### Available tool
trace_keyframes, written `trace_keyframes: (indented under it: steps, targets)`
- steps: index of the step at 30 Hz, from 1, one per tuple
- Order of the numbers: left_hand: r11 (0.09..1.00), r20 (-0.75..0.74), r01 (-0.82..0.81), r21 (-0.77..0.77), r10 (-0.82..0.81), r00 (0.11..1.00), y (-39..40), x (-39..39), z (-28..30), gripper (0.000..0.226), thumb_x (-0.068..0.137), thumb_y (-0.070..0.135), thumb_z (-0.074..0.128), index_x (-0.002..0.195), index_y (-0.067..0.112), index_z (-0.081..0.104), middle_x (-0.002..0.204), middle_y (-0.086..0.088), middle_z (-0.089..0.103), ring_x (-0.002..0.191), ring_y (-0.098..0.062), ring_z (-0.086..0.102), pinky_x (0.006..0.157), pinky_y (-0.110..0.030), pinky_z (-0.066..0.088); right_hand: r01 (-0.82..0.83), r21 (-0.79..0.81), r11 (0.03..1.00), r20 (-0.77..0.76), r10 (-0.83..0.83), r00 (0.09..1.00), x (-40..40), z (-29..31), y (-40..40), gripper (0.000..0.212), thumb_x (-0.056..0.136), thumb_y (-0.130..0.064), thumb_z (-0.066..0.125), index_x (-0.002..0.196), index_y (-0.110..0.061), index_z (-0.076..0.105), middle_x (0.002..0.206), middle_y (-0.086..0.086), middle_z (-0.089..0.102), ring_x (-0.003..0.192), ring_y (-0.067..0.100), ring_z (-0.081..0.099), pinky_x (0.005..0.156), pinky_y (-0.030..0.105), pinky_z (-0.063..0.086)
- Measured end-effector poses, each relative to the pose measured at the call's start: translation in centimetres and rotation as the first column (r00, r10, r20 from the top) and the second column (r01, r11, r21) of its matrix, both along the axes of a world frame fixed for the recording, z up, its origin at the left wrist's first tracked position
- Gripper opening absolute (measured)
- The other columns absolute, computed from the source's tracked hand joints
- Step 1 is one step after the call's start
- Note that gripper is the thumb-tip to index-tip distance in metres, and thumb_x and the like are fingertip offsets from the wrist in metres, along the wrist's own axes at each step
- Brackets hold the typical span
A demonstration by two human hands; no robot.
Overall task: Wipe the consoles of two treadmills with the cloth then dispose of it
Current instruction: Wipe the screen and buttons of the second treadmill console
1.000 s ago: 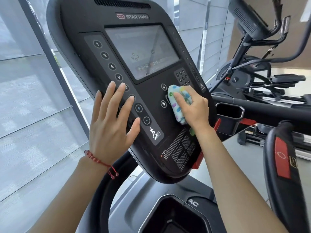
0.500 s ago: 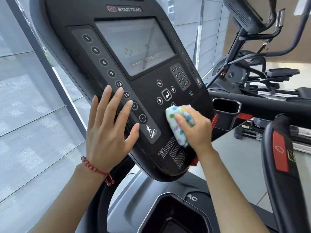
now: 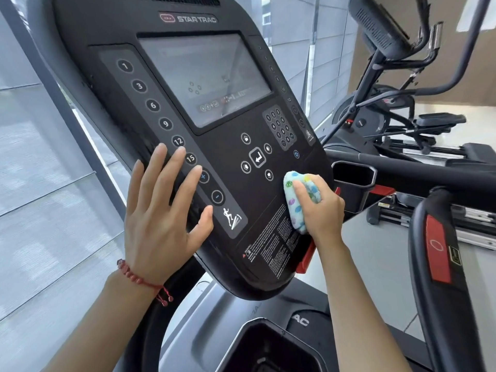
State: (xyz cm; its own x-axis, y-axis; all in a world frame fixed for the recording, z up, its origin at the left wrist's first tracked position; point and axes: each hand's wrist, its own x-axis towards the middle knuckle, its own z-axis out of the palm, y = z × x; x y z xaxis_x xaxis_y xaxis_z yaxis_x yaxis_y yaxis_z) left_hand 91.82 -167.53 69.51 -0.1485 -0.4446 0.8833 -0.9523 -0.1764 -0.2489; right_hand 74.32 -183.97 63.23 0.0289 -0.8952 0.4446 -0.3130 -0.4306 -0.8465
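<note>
Cloth [image 3: 295, 205], white with coloured spots, sits bunched in the right hand [image 3: 320, 210] and is pressed against the lower right of the console [image 3: 241, 189], just below the ring of arrow keys and above the block of small warning print. The index finger lies across its front, the thumb seems tucked behind, and the other fingers curl round the far side, so the wad bulges out above and below the fingertips. It looks soft, light and easily squashed; it should fold to whatever the fingers ask, and a loose grip would probably let a corner trail. Keeping it balled with the flat of the fingers behind it is likely the best hold for rubbing a hard, smooth panel.

Beside it, well apart, the left hand [image 3: 163, 218] rests flat and spread on the console's left edge, holding nothing, its fingertips lying by the column of numbered buttons, near the 12, 15 and plus keys. This looks like bracing.

Much of the cloth is hidden inside the fist, so its full size and any dampness cannot be told. The console's top edge is cut off. Whether a second treadmill stands to the right is unclear, and no bin shows anywhere.
</note>
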Motion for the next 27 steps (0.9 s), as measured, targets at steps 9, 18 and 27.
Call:
trace_keyframes:
  steps: [9, 18, 27]
  targets:
    - [1.0, 0.029, -0.028, 0.003, 0.028, 0.999, 0.1, 0.0, 0.4, 0.042, 0.089, 0.03, 0.049, 0.114, 0.0, 0.063, 0.13, -0.021, 0.051, 0.13, -0.035, 0.035, 0.11, -0.051, 0.023, -0.014, 0.033, 0.999, -0.039, 0.016, 0.999, 2.5, 6.4, -10.1, 0.036, 0.088, -0.05, 0.049, 0.11, -0.024, 0.061, 0.108, 0.013, 0.065, 0.105, 0.032, 0.054, 0.078, 0.03, 0.035]
    - [1.0, 0.037, -0.026, -0.001, 0.026, 0.999, -0.3, 0.0, 0.3, 0.042, 0.089, 0.028, 0.047, 0.112, -0.002, 0.064, 0.128, -0.022, 0.052, 0.128, -0.037, 0.036, 0.109, -0.052, 0.023, -0.209, -0.097, 0.973, 0.031, 0.213, 0.977, 3.5, 5.5, -3.9, 0.024, 0.082, -0.046, 0.06, 0.098, -0.03, 0.064, 0.089, -0.001, 0.07, 0.085, 0.019, 0.063, 0.081, 0.033, 0.051]
    - [1.0, 0.038, -0.018, -0.012, 0.018, 0.999, -0.2, -0.1, 0.3, 0.04, 0.089, 0.027, 0.049, 0.112, -0.003, 0.064, 0.127, -0.023, 0.053, 0.129, -0.038, 0.035, 0.11, -0.051, 0.022, -0.252, -0.216, 0.943, -0.027, 0.252, 0.967, 4.7, 8.2, -5.8, 0.022, 0.083, -0.048, 0.059, 0.094, -0.03, 0.065, 0.077, -0.008, 0.066, 0.079, 0.016, 0.065, 0.077, 0.037, 0.054]
